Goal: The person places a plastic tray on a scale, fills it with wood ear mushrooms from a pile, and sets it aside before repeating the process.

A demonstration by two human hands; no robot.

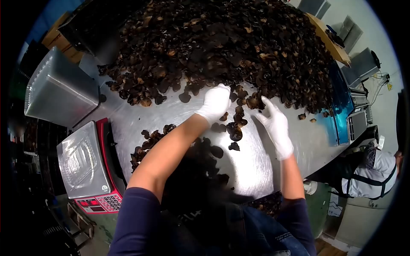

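Observation:
A big heap of dried wood ear mushrooms (205,42) covers the far part of the metal table (256,166). My left hand (215,103), in a white glove, is at the heap's near edge with its fingers curled closed; what they hold, if anything, is hidden. To its right, my gloved right hand (275,128) is open, thumb and fingers apart, beside several loose mushrooms (234,131) lying between the two hands. A smaller group of mushrooms (147,143) lies near my left forearm, partly covered by it.
A red digital scale (83,164) with a metal plate stands at the left. Behind it is a stack of clear plastic bags or sleeves (62,91). A blue shiny panel (339,109) edges the right side. Another person (371,173) is beyond the table at the right.

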